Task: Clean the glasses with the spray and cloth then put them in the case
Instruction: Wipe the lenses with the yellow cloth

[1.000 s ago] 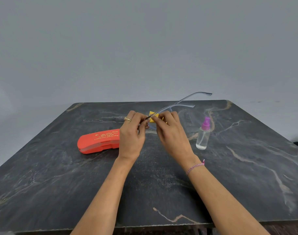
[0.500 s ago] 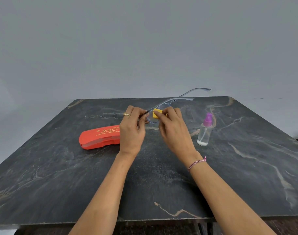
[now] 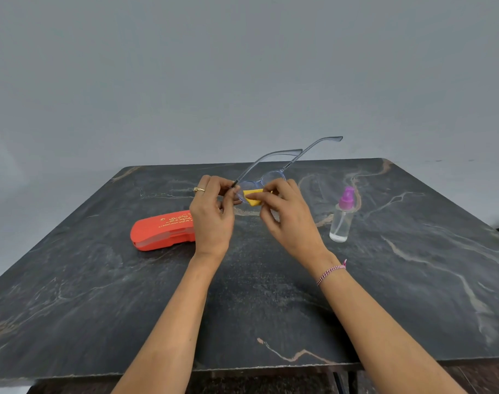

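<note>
Midair, above the dark table (image 3: pixel 413 280): left hand (image 3: pixel 212 220) pinching glasses (image 3: pixel 271 177) at the hinge, right hand (image 3: pixel 291 220) pressing one yellow cloth (image 3: pixel 254 197) on a lens. Lying closed left: one red case (image 3: pixel 160 230). Standing upright right: one spray bottle (image 3: pixel 342 216).

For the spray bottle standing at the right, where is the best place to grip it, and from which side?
Grip the spray bottle around its clear cylindrical body, below the purple nozzle, probably coming from the right side with the right hand: it stands upright with bare table there.
</note>
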Available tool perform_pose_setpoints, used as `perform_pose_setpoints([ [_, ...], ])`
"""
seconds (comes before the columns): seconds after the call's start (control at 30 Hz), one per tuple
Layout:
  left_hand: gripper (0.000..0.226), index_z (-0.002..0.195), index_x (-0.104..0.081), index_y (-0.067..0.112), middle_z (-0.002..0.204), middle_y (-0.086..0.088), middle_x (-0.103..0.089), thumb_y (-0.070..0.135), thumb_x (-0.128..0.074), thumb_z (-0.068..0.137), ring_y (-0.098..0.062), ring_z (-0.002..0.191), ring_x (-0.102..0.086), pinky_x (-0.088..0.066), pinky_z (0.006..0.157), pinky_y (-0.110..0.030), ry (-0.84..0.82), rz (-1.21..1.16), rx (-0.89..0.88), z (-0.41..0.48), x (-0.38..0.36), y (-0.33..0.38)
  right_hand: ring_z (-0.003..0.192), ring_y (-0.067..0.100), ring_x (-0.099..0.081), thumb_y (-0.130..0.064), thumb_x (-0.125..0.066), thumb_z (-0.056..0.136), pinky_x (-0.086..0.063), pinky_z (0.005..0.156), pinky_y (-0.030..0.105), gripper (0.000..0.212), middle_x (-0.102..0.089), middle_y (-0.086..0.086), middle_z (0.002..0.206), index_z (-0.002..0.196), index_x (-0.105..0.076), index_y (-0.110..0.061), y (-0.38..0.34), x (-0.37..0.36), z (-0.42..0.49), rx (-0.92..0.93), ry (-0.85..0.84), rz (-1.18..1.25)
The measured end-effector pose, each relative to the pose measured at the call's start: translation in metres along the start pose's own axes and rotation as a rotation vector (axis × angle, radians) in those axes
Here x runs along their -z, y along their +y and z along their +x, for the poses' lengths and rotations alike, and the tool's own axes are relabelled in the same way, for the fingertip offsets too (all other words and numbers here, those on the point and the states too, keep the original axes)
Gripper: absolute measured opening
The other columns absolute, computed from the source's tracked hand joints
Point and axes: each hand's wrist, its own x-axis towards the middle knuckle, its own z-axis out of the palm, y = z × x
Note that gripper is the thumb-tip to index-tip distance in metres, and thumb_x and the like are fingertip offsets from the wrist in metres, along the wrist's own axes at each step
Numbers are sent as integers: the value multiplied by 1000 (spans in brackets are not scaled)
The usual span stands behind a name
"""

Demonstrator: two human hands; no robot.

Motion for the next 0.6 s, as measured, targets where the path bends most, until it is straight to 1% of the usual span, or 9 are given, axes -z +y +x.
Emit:
perform_pose_setpoints([
  [0.07,7,80,-60,4,80,-3,-54,-1,-63,84,10,73,-53,-42,59,-4,-13,-9,-5,-1,-1,2,89,14,-40,-1,-55,84,-32,80,14,27,-54,7,92,107,-67,-10,2,-1,1,-29,5,-33],
  [0.17,7,81,-60,3,82,-2,-53,-3,-62,84,12,74,-54,-46,59,-6,-52,-19,-29,-3,-2,3,92,18,-42,4,-56,84,-34,80,16,37,-54,8,97,116,-64,-12,-1,-4,0,-10,-39,-49],
  [0.23,7,82,-60,4,82,-3,-54,-2,-61,85,11,74,-54,-49,58,-12,-53,-14,-29,-3,-1,1,91,18,-42,5,-56,84,-35,79,18,41,-54,7,99,119,-62,-15,-3,-5,0,10,-52,-25],
  [0.3,6,82,-59,5,81,-4,-55,-1,-61,84,5,72,-53,-49,58,-17,-26,0,-10,-1,-1,-1,89,15,-40,4,-55,85,-35,79,18,40,-54,6,98,118,-63,-17,-3,-3,0,32,-57,9],
  [0.33,6,81,-59,5,81,-4,-56,0,-62,84,1,71,-53,-47,59,-17,-9,7,2,0,0,-3,88,14,-40,2,-55,85,-34,80,17,38,-54,5,97,116,-64,-17,-2,-1,-1,39,-61,22],
  [0.43,6,81,-58,5,79,-8,-58,1,-62,85,-6,68,-56,-42,63,-7,22,-10,26,2,1,-5,89,12,-40,-10,-47,87,-32,81,13,30,-53,3,93,107,-68,-15,0,2,0,4,-41,28],
  [0.5,7,81,-58,6,78,-6,-57,1,-62,85,1,69,-56,-41,64,-4,18,-9,24,1,1,-4,90,12,-39,-13,-44,86,-31,81,12,31,-54,4,93,107,-68,-13,1,1,0,-20,-29,11],
  [0.57,8,81,-59,6,79,-2,-56,0,-63,84,8,72,-53,-40,64,-5,-10,0,11,-1,-1,-3,90,13,-38,-3,-51,86,-31,82,14,33,-54,6,95,113,-65,-12,0,-2,-1,-11,-58,-27],
  [0.6,9,81,-59,7,80,-1,-56,-1,-63,83,9,73,-52,-41,64,-6,-25,-3,11,-2,-3,-3,90,14,-38,1,-53,84,-31,81,16,37,-54,8,96,117,-64,-13,-2,-4,-1,-6,-70,-35],
])
